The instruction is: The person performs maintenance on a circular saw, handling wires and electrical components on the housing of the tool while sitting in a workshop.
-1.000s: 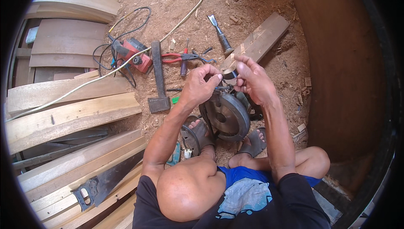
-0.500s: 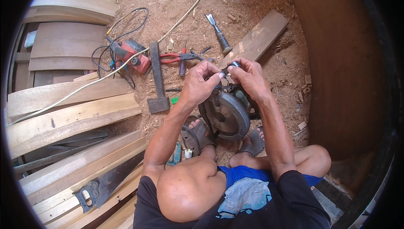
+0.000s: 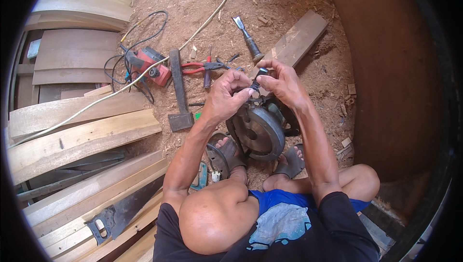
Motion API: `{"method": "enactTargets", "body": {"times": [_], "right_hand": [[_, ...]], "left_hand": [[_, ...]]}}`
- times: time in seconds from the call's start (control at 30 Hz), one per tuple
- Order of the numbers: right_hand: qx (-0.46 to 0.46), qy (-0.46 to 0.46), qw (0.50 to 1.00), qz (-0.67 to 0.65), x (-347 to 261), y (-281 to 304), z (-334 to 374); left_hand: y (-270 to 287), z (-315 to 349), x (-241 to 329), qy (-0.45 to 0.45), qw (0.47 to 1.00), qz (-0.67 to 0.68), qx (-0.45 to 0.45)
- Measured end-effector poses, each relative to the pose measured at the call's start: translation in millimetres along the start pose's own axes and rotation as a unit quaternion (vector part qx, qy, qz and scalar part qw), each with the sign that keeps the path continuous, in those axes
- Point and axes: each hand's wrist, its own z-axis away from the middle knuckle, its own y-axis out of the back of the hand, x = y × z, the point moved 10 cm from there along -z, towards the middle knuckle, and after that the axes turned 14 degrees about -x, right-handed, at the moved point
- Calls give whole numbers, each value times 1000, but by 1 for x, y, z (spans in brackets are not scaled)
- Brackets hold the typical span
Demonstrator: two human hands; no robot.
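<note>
A circular saw point(image 3: 263, 139) stands between my feet with its round blade guard facing me. Above its far end, my right hand point(image 3: 285, 87) pinches a small black part point(image 3: 261, 72) with a shiny top between thumb and fingers. Thumb and fingertips of my left hand point(image 3: 224, 94) close together at the lower end of that part, next to the saw's far side. What the left fingertips grip is too small to make out. A wooden plank point(image 3: 303, 39) lies just beyond my right hand.
On the shavings-covered floor lie a hammer point(image 3: 179, 91), red-handled pliers point(image 3: 194, 67), a screwdriver point(image 3: 207, 77), a chisel point(image 3: 248, 40) and a red power planer point(image 3: 148, 64) with its cord. Stacked boards point(image 3: 82, 136) and a handsaw point(image 3: 123, 214) are at the left. A brown panel point(image 3: 390, 93) rises at the right.
The small black part has turned more upright in my right fingers and moved slightly left. My left hand has shifted only a little. The saw remains in place.
</note>
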Motion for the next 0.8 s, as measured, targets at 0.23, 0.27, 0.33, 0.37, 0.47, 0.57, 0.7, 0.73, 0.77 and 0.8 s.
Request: {"method": "enactTargets", "body": {"times": [0.23, 0.27, 0.33, 0.37, 0.47, 0.57, 0.7, 0.73, 0.77, 0.8], "right_hand": [[35, 92, 994, 43, -21, -6, 7], [36, 92, 994, 43, -17, -6, 7], [78, 197, 962, 172, -30, -9, 16], [79, 197, 962, 172, -26, -7, 15], [24, 202, 956, 211, -24, -14, 11], [-21, 196, 937, 287, -28, -25, 14], [-50, 180, 948, 256, -35, -30, 19], [-42, 175, 942, 282, -39, -33, 20], [-41, 175, 942, 283, -40, -36, 21], [-30, 160, 942, 293, -40, -37, 20]], "left_hand": [[8, -2, -8, -5, 1000, -19, -5], [9, -3, -8, -1, 1000, -26, -7], [8, -4, -9, 2, 999, -32, -10], [7, -4, -9, 0, 1000, -26, -12], [7, 0, -12, 17, 1000, -10, -14], [10, -1, -9, 37, 999, -38, 1], [13, -1, 1, 15, 996, -84, 22], [14, 0, 2, 15, 996, -84, 22], [13, -1, 4, 15, 995, -93, 23], [13, -1, 7, 16, 994, -103, 23]]}}
